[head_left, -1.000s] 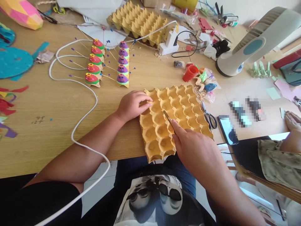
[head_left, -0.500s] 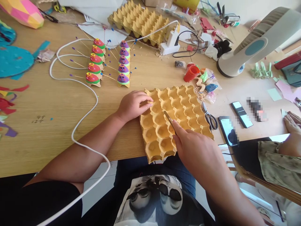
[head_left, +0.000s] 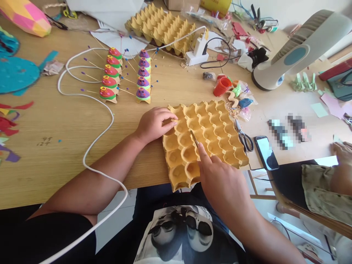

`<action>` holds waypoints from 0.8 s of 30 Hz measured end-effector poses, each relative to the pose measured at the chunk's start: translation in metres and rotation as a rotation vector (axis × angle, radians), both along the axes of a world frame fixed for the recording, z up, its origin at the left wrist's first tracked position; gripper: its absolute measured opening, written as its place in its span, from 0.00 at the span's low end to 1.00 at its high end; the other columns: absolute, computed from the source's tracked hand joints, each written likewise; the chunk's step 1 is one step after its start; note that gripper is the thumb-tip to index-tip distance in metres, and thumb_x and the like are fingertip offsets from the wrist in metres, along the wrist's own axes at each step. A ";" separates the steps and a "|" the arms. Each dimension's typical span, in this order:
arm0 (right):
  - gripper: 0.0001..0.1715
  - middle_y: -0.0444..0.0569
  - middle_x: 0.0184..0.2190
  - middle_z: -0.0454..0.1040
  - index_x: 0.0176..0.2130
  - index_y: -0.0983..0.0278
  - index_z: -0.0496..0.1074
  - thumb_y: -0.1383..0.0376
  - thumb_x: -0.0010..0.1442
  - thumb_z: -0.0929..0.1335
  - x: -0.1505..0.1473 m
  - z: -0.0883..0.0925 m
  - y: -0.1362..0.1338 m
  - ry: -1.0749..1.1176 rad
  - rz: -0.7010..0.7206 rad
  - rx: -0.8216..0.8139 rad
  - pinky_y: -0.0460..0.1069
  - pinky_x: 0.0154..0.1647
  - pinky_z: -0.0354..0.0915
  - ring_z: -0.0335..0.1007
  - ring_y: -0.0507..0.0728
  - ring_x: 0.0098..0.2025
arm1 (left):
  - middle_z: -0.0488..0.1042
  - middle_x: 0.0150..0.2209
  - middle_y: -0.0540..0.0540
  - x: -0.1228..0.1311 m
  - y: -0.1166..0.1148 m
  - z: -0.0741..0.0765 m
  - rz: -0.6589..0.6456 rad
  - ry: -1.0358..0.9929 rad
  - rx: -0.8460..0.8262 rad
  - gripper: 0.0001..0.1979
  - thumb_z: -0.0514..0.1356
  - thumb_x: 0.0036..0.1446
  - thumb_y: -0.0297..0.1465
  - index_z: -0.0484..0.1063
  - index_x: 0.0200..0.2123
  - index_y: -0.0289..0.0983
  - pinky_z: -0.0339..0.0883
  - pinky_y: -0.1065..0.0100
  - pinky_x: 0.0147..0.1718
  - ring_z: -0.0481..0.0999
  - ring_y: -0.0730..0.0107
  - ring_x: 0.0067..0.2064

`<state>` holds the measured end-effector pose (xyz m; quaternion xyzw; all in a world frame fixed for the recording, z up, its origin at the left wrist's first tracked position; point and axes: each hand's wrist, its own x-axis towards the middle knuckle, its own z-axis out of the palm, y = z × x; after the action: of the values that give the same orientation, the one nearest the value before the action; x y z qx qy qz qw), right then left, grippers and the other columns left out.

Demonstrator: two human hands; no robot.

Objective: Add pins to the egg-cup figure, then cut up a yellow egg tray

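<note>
- Egg tray (head_left: pixel 214 121) sits at the near edge of the table (head_left: pixel 143 165), cups up. Roughly square, so no real long axis.
- Key relation: blade (head_left: pixel 193 136) lies over the tray between the second and third cup columns from the left. Axis runs 5 to 11 o'clock, tip at 11.
- Right hand (head_left: pixel 221 178) is the nearer one, 5 o'clock from the tip. I've got its fingers clamped on the blade's rear end, index laid along the back; handle hidden.
- Left hand (head_left: pixel 154 124) is at the tray's 10 o'clock. Thumb and index tips almost together on a rim ridge; can't tell if they pinch or just rest.
- Tray looks like matte yellow moulded pulp, pointed ridges between round cups. I'd expect it to flex. Blade: thin, narrow, metal-looking.
- Scissors (head_left: pixel 244 138), dark loop handles: 3 o'clock, just beside the tray. Phone (head_left: pixel 266 152) beyond.
- Red cup (head_left: pixel 222 86), smooth plastic by its look: 1 o'clock.
- Red-green cup strip (head_left: pixel 110 79) and purple cup strip (head_left: pixel 143 79), sticks poking out: 10 to 11 o'clock.
- Second tray (head_left: pixel 162 25), same spiky pulp: 11 o'clock, well apart.
</note>
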<state>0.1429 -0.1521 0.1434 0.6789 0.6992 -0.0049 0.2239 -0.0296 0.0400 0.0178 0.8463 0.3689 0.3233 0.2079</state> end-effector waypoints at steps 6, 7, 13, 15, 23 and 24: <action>0.37 0.48 0.31 0.79 0.75 0.65 0.54 0.70 0.70 0.63 0.002 0.003 0.001 0.012 -0.023 -0.032 0.48 0.23 0.59 0.77 0.54 0.27 | 0.82 0.42 0.45 0.000 0.000 0.000 -0.005 -0.004 0.001 0.11 0.62 0.63 0.38 0.82 0.41 0.41 0.70 0.61 0.46 0.78 0.60 0.43; 0.38 0.49 0.32 0.79 0.75 0.65 0.54 0.70 0.70 0.63 0.002 0.004 0.001 0.016 -0.016 -0.037 0.48 0.23 0.60 0.77 0.54 0.27 | 0.82 0.42 0.45 0.000 0.000 0.000 -0.002 -0.004 0.002 0.11 0.62 0.63 0.38 0.82 0.41 0.41 0.70 0.61 0.46 0.78 0.60 0.43; 0.40 0.51 0.33 0.78 0.75 0.67 0.53 0.75 0.67 0.62 -0.004 0.003 -0.001 -0.013 0.029 -0.090 0.48 0.26 0.66 0.77 0.55 0.28 | 0.82 0.42 0.45 0.000 -0.001 0.001 -0.006 -0.001 0.007 0.11 0.62 0.63 0.37 0.82 0.41 0.40 0.70 0.61 0.46 0.78 0.61 0.42; 0.40 0.51 0.33 0.78 0.75 0.68 0.54 0.75 0.67 0.62 -0.007 0.000 -0.003 -0.034 0.041 -0.082 0.48 0.27 0.69 0.77 0.55 0.29 | 0.82 0.42 0.45 0.000 -0.001 0.002 -0.004 0.006 0.000 0.10 0.62 0.63 0.37 0.82 0.41 0.41 0.70 0.61 0.46 0.79 0.61 0.42; 0.40 0.50 0.32 0.76 0.75 0.68 0.54 0.76 0.67 0.62 -0.006 -0.007 -0.007 -0.031 0.052 -0.026 0.49 0.28 0.73 0.78 0.57 0.28 | 0.83 0.42 0.45 0.000 -0.001 0.002 -0.017 0.006 0.013 0.11 0.62 0.64 0.37 0.82 0.42 0.39 0.70 0.62 0.47 0.79 0.62 0.41; 0.40 0.50 0.31 0.76 0.75 0.68 0.53 0.76 0.67 0.62 -0.006 -0.007 -0.007 -0.031 0.049 -0.032 0.49 0.28 0.73 0.78 0.57 0.28 | 0.83 0.42 0.45 0.000 -0.001 0.002 -0.016 0.007 0.015 0.11 0.62 0.64 0.37 0.82 0.42 0.39 0.70 0.62 0.46 0.79 0.62 0.41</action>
<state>0.1369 -0.1588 0.1366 0.6579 0.7120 0.0000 0.2454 -0.0300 0.0394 0.0196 0.8518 0.3604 0.3213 0.2030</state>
